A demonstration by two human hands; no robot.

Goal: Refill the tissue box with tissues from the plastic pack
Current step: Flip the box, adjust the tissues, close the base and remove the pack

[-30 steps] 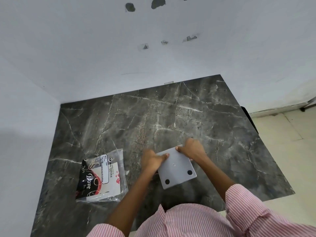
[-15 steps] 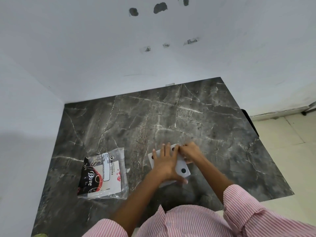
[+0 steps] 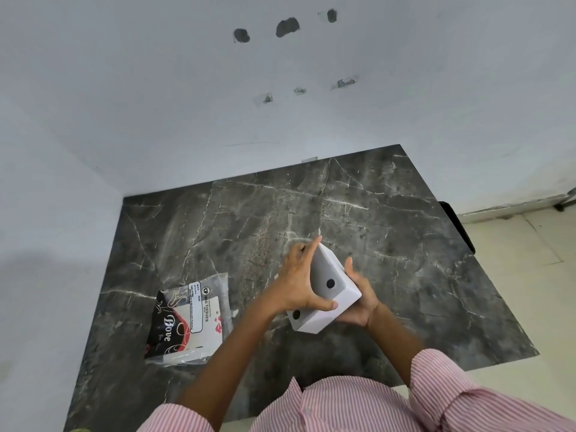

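Dark marble tabletop (image 3: 389, 232) with white veins, pushed into a corner of white wall (image 3: 156, 88) that's got some chipped patches. Pale tiled floor (image 3: 530, 275) off to the side.

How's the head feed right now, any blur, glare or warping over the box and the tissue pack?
Head view: tissue box and both hands sharp, left hand shading its grey underside; tissue pack shows mild glare on the plastic, label readable; wide-angle warping bends the table edges; light soft and even.

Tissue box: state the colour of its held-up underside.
Grey, with black round dots, on the tissue box; head view shows it best.
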